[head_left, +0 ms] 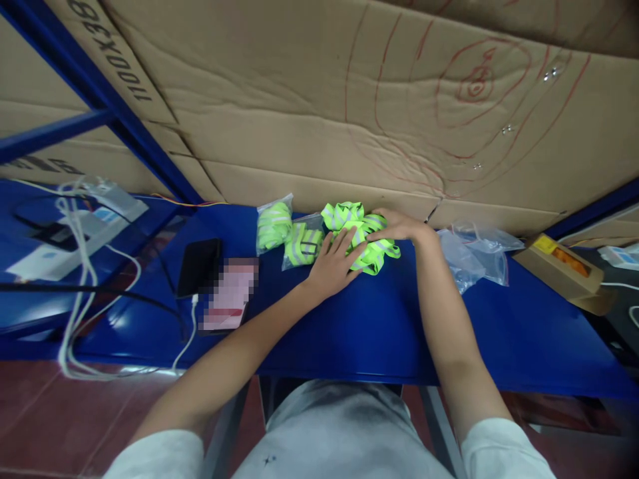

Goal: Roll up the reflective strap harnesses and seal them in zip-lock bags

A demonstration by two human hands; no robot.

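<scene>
A loose heap of neon-yellow reflective bands (379, 253) lies on the blue table (379, 326) near the cardboard wall. My left hand (332, 263) rests flat on the heap's left side with its fingers spread. My right hand (399, 227) lies over the top of the heap, fingers curled onto the bands. Just left of the heap sit two clear plastic bags with folded yellow bands inside, one (273, 225) farther left and one (302, 243) touching my left fingertips.
Empty clear plastic bags (474, 256) lie to the right of my right wrist. A black phone (198, 266) and a pink card-like item (229, 296) lie at the left, with white cables (80, 266) and a power strip. A brown cardboard box (562, 266) sits far right.
</scene>
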